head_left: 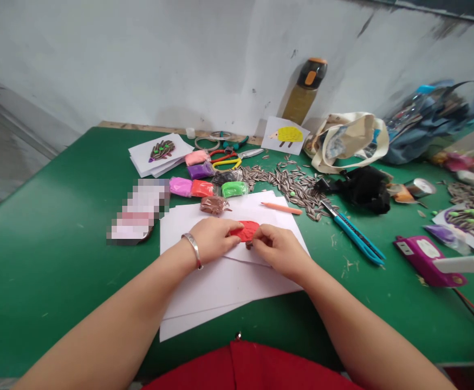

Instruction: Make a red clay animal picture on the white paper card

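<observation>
A flat oval of red clay (245, 232) lies on white paper in front of me. My left hand (214, 237), with a silver bracelet at the wrist, rests on the sheet with fingers outstretched, their tips at the oval's left edge. At its lower right edge my right hand (275, 246) pinches a small dark brown piece (249, 245) that looks like clay. The fingers partly cover this piece. Just above sits a bag of brown clay (214, 205). An orange pencil (281, 208) lies across the top of the stacked white paper (204, 287).
Clay bags, including a green one (234, 188), and sunflower seeds (297, 187) lie behind the paper. A blue utility knife (358, 238) is at right, near a purple power socket (429, 260). A blurred phone (139, 208) lies left. A bottle (304, 92) stands by the wall.
</observation>
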Demonstrator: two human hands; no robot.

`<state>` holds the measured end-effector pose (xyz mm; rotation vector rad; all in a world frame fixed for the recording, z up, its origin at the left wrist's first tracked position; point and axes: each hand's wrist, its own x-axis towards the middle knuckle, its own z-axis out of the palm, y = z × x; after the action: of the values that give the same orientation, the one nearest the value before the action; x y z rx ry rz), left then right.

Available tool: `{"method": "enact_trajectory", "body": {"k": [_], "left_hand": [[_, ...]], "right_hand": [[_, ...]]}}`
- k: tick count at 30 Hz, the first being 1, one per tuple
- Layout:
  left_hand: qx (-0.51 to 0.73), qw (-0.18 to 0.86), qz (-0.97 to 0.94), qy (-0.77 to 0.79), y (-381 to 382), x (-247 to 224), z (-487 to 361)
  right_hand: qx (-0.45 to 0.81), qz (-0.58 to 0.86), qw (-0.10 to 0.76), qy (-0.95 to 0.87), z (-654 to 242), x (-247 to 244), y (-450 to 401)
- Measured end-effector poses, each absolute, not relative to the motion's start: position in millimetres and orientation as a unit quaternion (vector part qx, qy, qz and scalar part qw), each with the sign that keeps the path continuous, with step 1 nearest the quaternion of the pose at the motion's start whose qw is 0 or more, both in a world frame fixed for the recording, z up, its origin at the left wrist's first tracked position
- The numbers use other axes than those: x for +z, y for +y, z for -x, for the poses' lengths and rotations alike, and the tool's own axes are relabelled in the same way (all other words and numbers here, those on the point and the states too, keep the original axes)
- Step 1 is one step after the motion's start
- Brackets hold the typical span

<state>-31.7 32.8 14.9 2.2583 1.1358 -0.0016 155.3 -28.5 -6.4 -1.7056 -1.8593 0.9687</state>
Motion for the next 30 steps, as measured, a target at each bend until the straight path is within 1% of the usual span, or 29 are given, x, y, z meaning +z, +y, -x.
{"method": "enact_trajectory", "body": {"k": [4, 9, 13, 18, 22, 27, 30], "left_hand": [[-0.004, 0.299, -0.853, 0.429, 33.1, 14.3, 31.6], [-0.013, 0.294, -0.851, 0.435, 32.7, 16.0, 30.5], [-0.009, 0.295, -0.851, 0.436, 32.7, 15.3, 30.6], [-0.009, 0.300, -0.850, 0.434, 32.7, 14.8, 30.7], [-0.007, 0.304, -0.847, 0.436, 32.5, 14.8, 30.7], [-0.002, 0.303, -0.850, 0.431, 32.7, 13.2, 31.2], [-0.001, 0.305, -0.849, 0.432, 32.9, 13.0, 31.2]], "right_hand": [[0.317, 0.621, 0.175, -0.695, -153.7, -6.2, -28.7], [0.361, 0.621, 0.212, -0.663, -155.6, -5.6, -25.7], [0.344, 0.626, 0.204, -0.670, -155.4, -5.8, -25.5], [0.346, 0.623, 0.218, -0.667, -153.5, -6.8, -26.3], [0.319, 0.636, 0.196, -0.675, -152.8, -7.4, -26.0], [0.340, 0.625, 0.222, -0.666, -152.1, -7.2, -26.1], [0.321, 0.638, 0.201, -0.671, -151.1, -6.8, -26.6]]}}
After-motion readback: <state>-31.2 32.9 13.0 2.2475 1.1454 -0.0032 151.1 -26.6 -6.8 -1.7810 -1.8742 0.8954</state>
